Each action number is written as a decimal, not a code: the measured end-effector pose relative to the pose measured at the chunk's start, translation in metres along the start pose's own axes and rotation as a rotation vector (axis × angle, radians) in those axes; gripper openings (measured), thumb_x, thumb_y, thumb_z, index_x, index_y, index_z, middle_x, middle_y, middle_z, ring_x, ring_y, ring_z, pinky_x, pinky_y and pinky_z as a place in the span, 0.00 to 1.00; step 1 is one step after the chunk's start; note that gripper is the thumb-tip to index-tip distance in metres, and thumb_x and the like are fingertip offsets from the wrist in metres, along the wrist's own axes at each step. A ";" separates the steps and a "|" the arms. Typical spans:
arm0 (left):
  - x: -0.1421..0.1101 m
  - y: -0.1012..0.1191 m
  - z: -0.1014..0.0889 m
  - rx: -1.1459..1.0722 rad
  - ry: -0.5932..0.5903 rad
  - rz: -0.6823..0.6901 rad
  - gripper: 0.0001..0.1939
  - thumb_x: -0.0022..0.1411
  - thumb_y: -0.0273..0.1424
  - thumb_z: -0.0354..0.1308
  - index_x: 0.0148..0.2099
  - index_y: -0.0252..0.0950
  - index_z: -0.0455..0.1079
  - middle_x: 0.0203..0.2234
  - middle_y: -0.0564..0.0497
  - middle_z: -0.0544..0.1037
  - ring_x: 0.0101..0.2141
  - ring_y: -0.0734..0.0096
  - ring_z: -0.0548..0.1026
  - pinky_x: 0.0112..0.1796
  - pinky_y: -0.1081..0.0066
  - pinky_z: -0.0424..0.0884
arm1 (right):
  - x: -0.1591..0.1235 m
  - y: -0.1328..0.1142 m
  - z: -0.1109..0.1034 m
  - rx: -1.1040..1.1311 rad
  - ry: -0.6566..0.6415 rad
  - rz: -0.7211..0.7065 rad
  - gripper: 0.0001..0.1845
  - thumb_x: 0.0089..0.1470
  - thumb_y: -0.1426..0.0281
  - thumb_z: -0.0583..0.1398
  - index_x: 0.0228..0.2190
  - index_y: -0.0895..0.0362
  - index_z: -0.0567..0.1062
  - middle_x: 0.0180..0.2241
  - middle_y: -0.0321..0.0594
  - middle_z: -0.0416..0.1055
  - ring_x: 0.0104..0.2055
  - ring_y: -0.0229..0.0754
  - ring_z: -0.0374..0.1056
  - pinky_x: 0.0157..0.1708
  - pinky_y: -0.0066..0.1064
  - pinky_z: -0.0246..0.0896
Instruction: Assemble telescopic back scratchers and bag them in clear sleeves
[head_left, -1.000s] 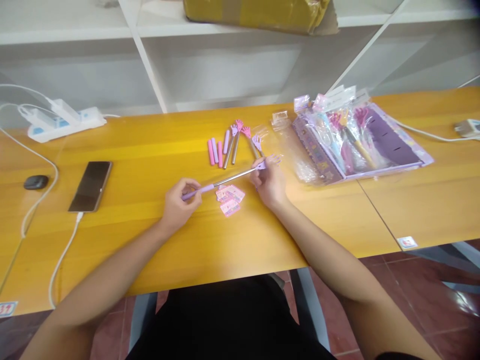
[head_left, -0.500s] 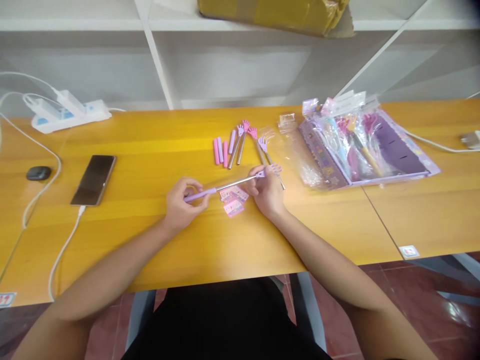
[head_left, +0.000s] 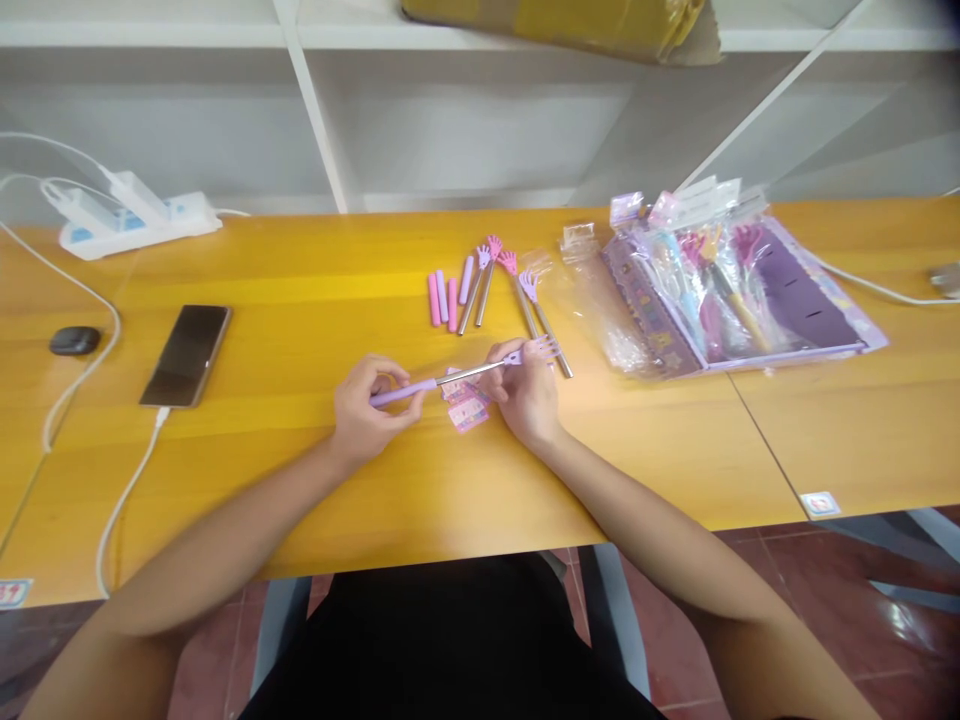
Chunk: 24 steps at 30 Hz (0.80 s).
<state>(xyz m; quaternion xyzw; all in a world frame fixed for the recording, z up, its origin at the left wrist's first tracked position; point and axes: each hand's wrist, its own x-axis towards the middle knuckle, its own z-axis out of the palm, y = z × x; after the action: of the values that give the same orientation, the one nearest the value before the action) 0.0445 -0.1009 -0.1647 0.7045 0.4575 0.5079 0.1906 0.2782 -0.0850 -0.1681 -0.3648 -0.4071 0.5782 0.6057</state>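
A purple back scratcher (head_left: 471, 372) with a metal rod and a hand-shaped head lies level between my hands, over the table. My left hand (head_left: 369, 408) is closed on its purple handle. My right hand (head_left: 529, 395) grips the rod close to the hand-shaped head. Beneath it lie small pink printed cards (head_left: 468, 412), partly covered by my right hand. Just beyond, several metal rods with pink or purple hand heads (head_left: 486, 280) rest on the table. Beside them are several loose pink and purple handle sleeves (head_left: 442, 298).
At the right stands an open purple display box (head_left: 795, 290) holding bagged back scratchers, with clear plastic bags (head_left: 611, 325) beside it. On the left are a charging phone (head_left: 186, 356), a black mouse-like object (head_left: 75, 341) and a white power strip (head_left: 142, 232). White shelving rises behind the table.
My right hand has shifted slightly left along the rod, so more of the purple hand head shows. My left hand keeps hold of the handle.
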 end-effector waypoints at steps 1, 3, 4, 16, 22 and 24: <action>-0.001 0.000 0.000 0.007 0.004 0.010 0.13 0.61 0.32 0.74 0.42 0.40 0.72 0.35 0.54 0.78 0.25 0.79 0.71 0.25 0.76 0.67 | -0.001 0.000 0.001 -0.001 0.001 -0.004 0.32 0.66 0.34 0.60 0.34 0.49 0.72 0.19 0.28 0.56 0.18 0.36 0.48 0.22 0.31 0.52; -0.002 0.001 0.000 0.024 0.007 0.031 0.13 0.61 0.32 0.73 0.42 0.40 0.72 0.34 0.54 0.79 0.25 0.78 0.70 0.25 0.75 0.66 | -0.002 -0.001 0.003 0.002 -0.006 -0.010 0.32 0.65 0.33 0.60 0.34 0.49 0.72 0.19 0.28 0.57 0.18 0.36 0.49 0.22 0.31 0.52; -0.003 0.002 0.000 0.033 0.009 0.042 0.12 0.62 0.32 0.73 0.42 0.40 0.72 0.34 0.54 0.79 0.25 0.78 0.70 0.25 0.74 0.66 | -0.003 -0.002 0.004 0.007 -0.012 -0.011 0.32 0.65 0.34 0.60 0.34 0.49 0.72 0.20 0.29 0.57 0.18 0.36 0.49 0.22 0.31 0.52; -0.004 0.010 0.001 0.014 0.055 0.157 0.14 0.61 0.28 0.74 0.43 0.41 0.72 0.34 0.54 0.79 0.25 0.78 0.68 0.25 0.73 0.68 | -0.012 -0.001 0.012 -0.028 -0.008 -0.035 0.32 0.67 0.34 0.58 0.32 0.49 0.71 0.22 0.31 0.60 0.20 0.38 0.52 0.23 0.34 0.54; -0.007 0.009 0.001 0.038 0.045 0.152 0.14 0.61 0.28 0.74 0.44 0.41 0.72 0.35 0.55 0.79 0.25 0.78 0.69 0.26 0.73 0.68 | -0.015 0.001 0.015 -0.036 -0.009 -0.041 0.32 0.67 0.33 0.57 0.32 0.49 0.71 0.23 0.32 0.60 0.20 0.38 0.52 0.24 0.34 0.53; -0.007 0.010 0.001 0.057 0.047 0.156 0.13 0.61 0.30 0.73 0.44 0.41 0.72 0.34 0.54 0.80 0.25 0.77 0.70 0.26 0.73 0.69 | -0.015 0.001 0.015 -0.017 -0.024 -0.042 0.32 0.68 0.35 0.58 0.32 0.49 0.72 0.23 0.32 0.60 0.21 0.38 0.52 0.23 0.33 0.51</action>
<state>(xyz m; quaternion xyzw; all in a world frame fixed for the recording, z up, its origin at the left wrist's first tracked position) 0.0493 -0.1115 -0.1614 0.7313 0.4198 0.5242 0.1194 0.2635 -0.1006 -0.1642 -0.3541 -0.4269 0.5662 0.6097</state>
